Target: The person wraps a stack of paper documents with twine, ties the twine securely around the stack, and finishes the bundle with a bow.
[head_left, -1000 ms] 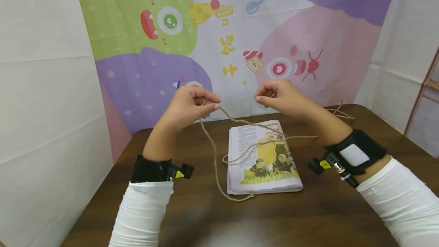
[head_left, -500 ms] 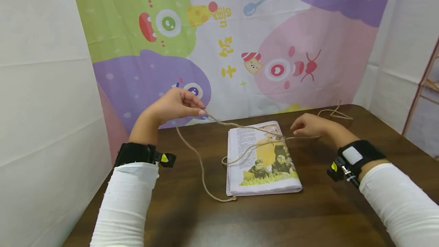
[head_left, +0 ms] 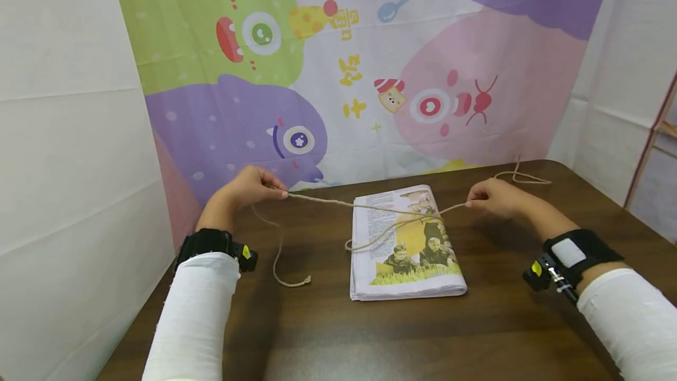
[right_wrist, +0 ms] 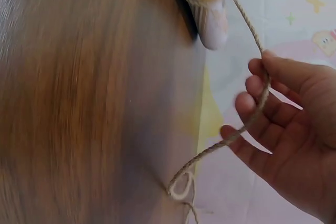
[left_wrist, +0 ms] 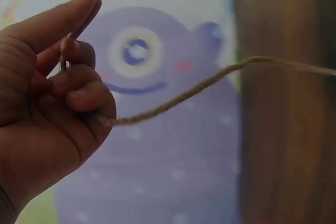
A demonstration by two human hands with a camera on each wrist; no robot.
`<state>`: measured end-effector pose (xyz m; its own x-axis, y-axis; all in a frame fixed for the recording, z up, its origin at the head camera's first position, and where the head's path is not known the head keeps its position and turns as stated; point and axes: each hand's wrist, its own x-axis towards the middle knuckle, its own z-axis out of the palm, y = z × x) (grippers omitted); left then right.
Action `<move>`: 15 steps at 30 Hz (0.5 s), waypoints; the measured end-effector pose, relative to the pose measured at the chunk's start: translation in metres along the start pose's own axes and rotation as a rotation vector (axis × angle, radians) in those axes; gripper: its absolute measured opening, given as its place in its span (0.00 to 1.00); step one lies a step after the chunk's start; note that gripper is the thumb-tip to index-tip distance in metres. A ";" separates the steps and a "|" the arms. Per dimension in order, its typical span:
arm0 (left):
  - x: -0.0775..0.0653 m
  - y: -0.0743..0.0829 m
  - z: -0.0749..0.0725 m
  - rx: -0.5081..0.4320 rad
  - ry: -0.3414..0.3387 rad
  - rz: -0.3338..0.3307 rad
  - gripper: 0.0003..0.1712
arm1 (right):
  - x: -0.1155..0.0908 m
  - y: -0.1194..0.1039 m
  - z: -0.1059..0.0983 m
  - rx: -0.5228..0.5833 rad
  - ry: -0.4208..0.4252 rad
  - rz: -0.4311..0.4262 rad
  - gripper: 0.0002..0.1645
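Twine (head_left: pixel 322 199) is pinched at two places, with its middle stretch lying over a folded newspaper. On the left, thumb and forefinger of the left hand (head_left: pixel 251 186) grasp one strand, while the other fingers curl inward and the twine comes out again below them. On the right, the right hand (head_left: pixel 494 197) holds the other strand between thumb and forefinger; its remaining fingers are loosely bent, and the twine runs on along them.

Between the hands, the strands meet and cross near the right side of the newspaper (head_left: pixel 412 243). From that crossing, one reaches left to the left hand. The other slants nearer and leftward across the page, bending at the left edge; whether it passes underneath, I cannot tell. A loose tail drops from the left hand to a knotted end (head_left: pixel 308 280), left of the newspaper. Past the right hand, more slack twine lies at the far right of the brown table (head_left: pixel 328 334).

Each wrist wears a black strap, left (head_left: pixel 208 243) and right (head_left: pixel 584 251), above white sleeves (head_left: pixel 193 310). Beyond the far edge hangs a cartoon backdrop (head_left: pixel 211 116).
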<state>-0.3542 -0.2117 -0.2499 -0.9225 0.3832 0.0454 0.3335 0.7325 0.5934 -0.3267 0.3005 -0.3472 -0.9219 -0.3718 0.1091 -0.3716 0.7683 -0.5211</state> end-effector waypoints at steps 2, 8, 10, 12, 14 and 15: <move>0.000 -0.014 0.008 0.022 -0.003 -0.022 0.11 | -0.003 0.002 -0.003 -0.024 0.054 0.012 0.08; -0.001 -0.049 0.033 0.039 -0.065 -0.115 0.09 | -0.010 0.011 -0.013 -0.076 0.236 0.059 0.11; 0.000 -0.057 0.040 0.054 -0.069 -0.138 0.09 | -0.012 0.013 -0.016 -0.097 0.287 0.070 0.12; 0.002 -0.063 0.046 0.049 -0.064 -0.163 0.10 | -0.014 0.016 -0.018 -0.110 0.322 0.078 0.13; 0.002 -0.067 0.051 0.021 -0.053 -0.204 0.10 | -0.014 0.018 -0.019 -0.106 0.330 0.082 0.13; 0.002 -0.070 0.053 0.004 -0.046 -0.226 0.11 | -0.015 0.020 -0.020 -0.101 0.329 0.084 0.13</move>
<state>-0.3688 -0.2324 -0.3335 -0.9641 0.2346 -0.1248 0.1205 0.8045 0.5815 -0.3227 0.3311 -0.3424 -0.9296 -0.1305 0.3446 -0.2871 0.8428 -0.4553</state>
